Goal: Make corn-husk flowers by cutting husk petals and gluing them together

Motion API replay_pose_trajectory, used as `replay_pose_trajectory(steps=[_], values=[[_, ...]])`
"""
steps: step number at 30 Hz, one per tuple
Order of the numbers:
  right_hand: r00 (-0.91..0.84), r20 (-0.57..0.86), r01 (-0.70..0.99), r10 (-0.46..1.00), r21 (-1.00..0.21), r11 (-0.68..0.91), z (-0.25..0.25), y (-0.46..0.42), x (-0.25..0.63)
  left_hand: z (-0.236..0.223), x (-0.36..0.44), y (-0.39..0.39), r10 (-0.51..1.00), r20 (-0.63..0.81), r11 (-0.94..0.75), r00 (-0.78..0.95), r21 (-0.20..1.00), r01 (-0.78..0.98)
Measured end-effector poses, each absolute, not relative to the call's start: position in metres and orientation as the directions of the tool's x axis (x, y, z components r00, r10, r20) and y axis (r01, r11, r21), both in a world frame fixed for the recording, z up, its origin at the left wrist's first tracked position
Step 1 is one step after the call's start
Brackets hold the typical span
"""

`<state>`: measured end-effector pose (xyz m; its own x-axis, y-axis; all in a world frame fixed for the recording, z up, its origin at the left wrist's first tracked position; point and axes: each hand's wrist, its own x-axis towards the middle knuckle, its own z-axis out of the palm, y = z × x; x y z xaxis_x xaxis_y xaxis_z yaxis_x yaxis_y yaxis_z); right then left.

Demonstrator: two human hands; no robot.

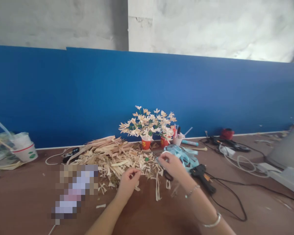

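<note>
My left hand point(129, 182) is above the table's near middle, thumb and forefinger pinched together; anything between them is too small to make out. My right hand point(171, 165) hovers over the right end of the husk scraps, fingers curled and closed. Under it shows the black handle of what looks like scissors point(168, 175); whether the hand grips them is unclear. Pale dried husk strips point(117, 160) lie heaped in front of both hands. Behind them, pale husk-like flowers on green stems point(147, 122) stand in a red cup point(146, 144) and a second one point(164, 141).
Light blue ribbon point(183, 155) lies beside a black glue gun point(203, 179), whose cord loops rightward. A cup of pens point(177, 140) stands behind. White and black cables and a power strip point(279, 178) lie right. A blurred-out phone-like object point(74, 191) and white tub point(25, 152) are left.
</note>
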<state>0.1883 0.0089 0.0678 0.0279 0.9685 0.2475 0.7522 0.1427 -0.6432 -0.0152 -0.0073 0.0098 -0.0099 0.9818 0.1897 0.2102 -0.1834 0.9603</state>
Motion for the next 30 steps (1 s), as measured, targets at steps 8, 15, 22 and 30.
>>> replay_pose_trajectory(steps=[8, 15, 22, 30], values=[[0.507, -0.031, 0.855, 0.861, -0.109, -0.507, 0.062, -0.032, 0.290, 0.005, -0.017, -0.005, 0.986, 0.169, -0.164, -0.014, 0.970, 0.180], [0.584, -0.038, 0.805, 0.811, -0.103, -0.584, 0.031, -0.034, 0.299, 0.004, -0.018, -0.004, 0.978, 0.208, -0.198, -0.028, 0.959, 0.202], [0.630, 0.130, 0.771, 0.766, -0.226, -0.596, 0.041, -0.033, 0.309, 0.002, -0.016, -0.003, 0.984, 0.178, -0.172, -0.024, 0.971, 0.169], [0.071, 0.534, 0.714, 0.842, -0.617, 0.331, 0.060, -0.023, 0.237, -0.003, -0.018, 0.000, 0.979, 0.191, -0.173, -0.074, 0.964, 0.201]])
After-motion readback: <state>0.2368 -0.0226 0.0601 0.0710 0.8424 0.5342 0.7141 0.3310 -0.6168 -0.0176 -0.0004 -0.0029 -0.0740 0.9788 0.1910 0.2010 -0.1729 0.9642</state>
